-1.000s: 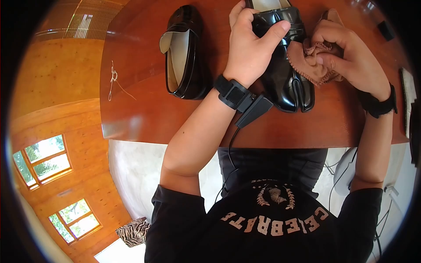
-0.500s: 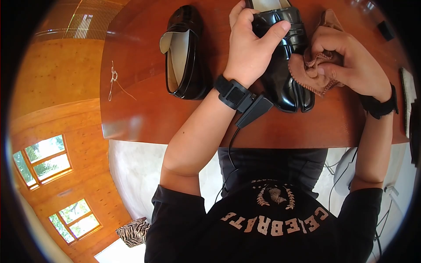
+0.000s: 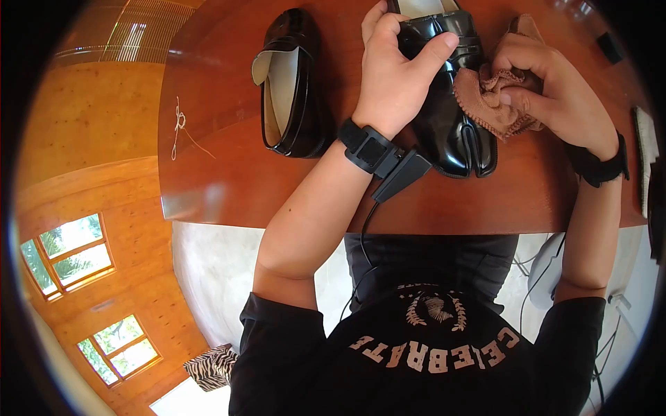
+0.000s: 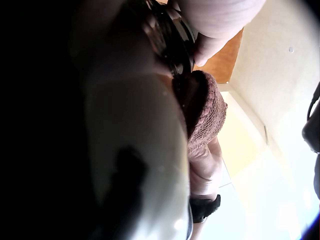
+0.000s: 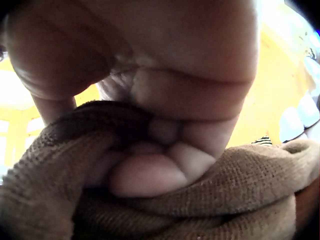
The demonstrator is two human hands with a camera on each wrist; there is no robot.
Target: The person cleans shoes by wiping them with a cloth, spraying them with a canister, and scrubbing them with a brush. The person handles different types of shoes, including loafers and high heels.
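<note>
A black split-toe shoe [image 3: 444, 139] lies on the table with its toe toward the person. The left hand [image 3: 399, 76] grips it near the opening, thumb over the strap. Bunched in the right hand [image 3: 562, 97] is a brown cloth [image 3: 485, 100], which lies against the shoe's side. In the right wrist view, fingers [image 5: 150, 175] curl into the cloth [image 5: 250, 175]. The left wrist view shows the cloth [image 4: 210, 115] beside the dark shoe, much of which is in shadow. A second black shoe [image 3: 295, 90] rests at the left, its pale insole partly lifted out.
The reddish wooden table [image 3: 229, 173] has a thin knotted string [image 3: 180, 121] near its left edge. A brush [image 3: 646, 159] lies by the right edge, and a small black object [image 3: 610, 48] is at the back right. A cable hangs from the left wrist device [image 3: 402, 177].
The right hand and cloth first moved down along the shoe toward the toe, then back up a little. The left hand and both shoes look unmoved.
</note>
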